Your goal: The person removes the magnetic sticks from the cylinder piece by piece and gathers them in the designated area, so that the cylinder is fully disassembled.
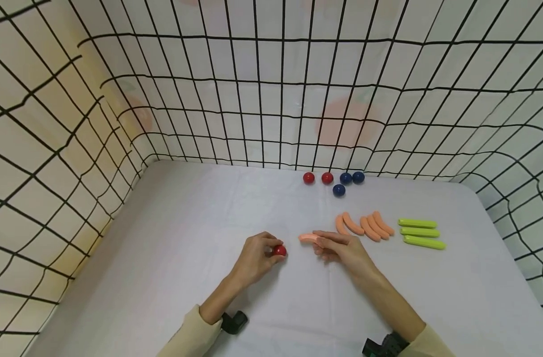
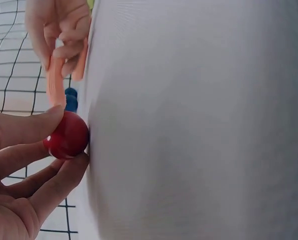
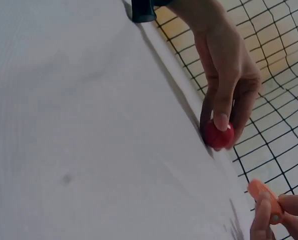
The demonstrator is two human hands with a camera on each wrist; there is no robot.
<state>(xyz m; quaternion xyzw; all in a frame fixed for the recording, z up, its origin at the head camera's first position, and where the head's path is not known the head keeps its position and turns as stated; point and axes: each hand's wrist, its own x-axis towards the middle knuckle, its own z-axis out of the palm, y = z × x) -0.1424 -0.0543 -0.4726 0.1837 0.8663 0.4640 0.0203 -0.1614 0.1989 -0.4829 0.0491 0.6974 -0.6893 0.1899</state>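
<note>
Near the middle of the white table, my left hand [image 1: 253, 263] pinches a glossy red ball [image 2: 68, 136] between thumb and fingers, at or just over the cloth. To its right, my right hand [image 1: 345, 252] holds an orange, curved, sausage-shaped piece [image 1: 308, 238] by one end. The piece's free end points left, toward the red ball, with a gap between the two in the head view. In the right wrist view, the fingers [image 3: 261, 220] and thumb pinch the orange piece. Just beyond the right hand lie several similar orange pieces [image 1: 370, 229], side by side.
Farther back are two red balls [image 1: 309, 178] and three dark blue balls [image 1: 339, 190]. Three lime-green sticks [image 1: 418, 231] lie in a stack of rows at the right. Black wire mesh [image 1: 271, 117] walls off the back and both sides of the table [image 1: 164, 238].
</note>
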